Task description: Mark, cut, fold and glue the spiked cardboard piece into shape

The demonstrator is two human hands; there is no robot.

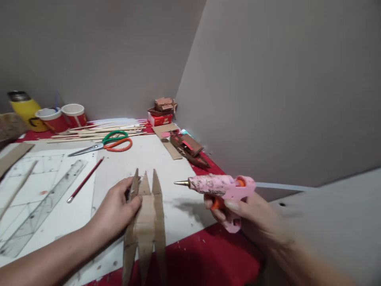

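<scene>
My left hand is closed on a folded cardboard piece whose ends taper to points at top and bottom. Its thumb presses on the cardboard's inner face, and the other fingers are behind the side. In my right hand is a pink hot glue gun, gripped by the handle with fingers around the orange trigger. The metal nozzle points left toward the cardboard, with a gap between them. A white glue stick sticks out of the gun's back end.
Scissors, a red pencil and a clear ruler lie on white paper. Behind are wooden sticks, red-and-white cups and a yellow bottle. Brown model boats stand near the right wall.
</scene>
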